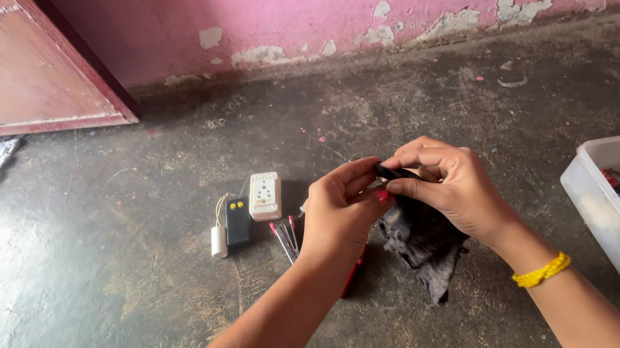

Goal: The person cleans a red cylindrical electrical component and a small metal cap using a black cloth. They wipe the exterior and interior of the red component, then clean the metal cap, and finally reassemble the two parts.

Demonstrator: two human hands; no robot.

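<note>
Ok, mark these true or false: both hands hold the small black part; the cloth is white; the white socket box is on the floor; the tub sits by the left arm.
1. Both the left hand and right hand pinch the small black part: true.
2. The cloth is white: false, dark grey.
3. The white socket box lies on the floor: true.
4. The plastic tub sits by the left arm: false, by the right.

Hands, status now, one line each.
Left hand: closed, fingertips pinching the small black object.
Right hand: closed on the same black object, with the dark grey cloth hanging beneath it.
</note>
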